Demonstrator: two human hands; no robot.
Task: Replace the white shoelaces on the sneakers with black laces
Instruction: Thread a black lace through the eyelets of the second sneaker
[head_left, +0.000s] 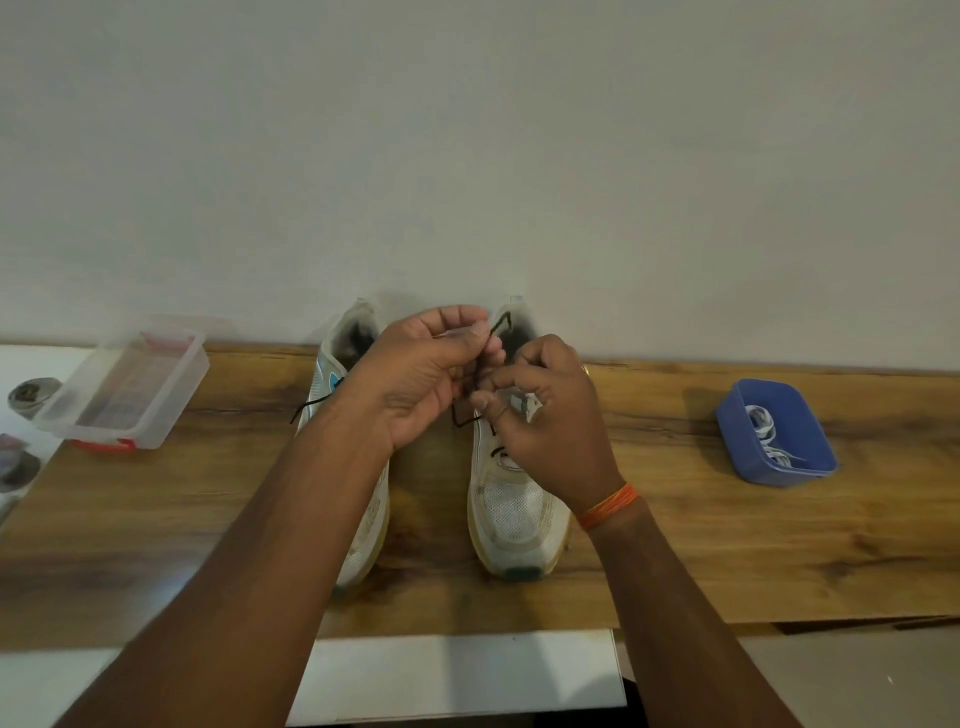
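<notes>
Wooden tabletop (675, 545): black lace (496, 332) between hands (478, 384).

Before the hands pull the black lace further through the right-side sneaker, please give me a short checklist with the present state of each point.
1. Left hand pinches the thin black lace: ok.
2. Right hand grips the lace at the white mesh sneaker on the right: ok.
3. Sneaker flat on the wooden table: ok.
4. Lace through every eyelet: cannot tell, hands hide them.
5. Old white laces put away in the blue plastic tub: ok.
</notes>
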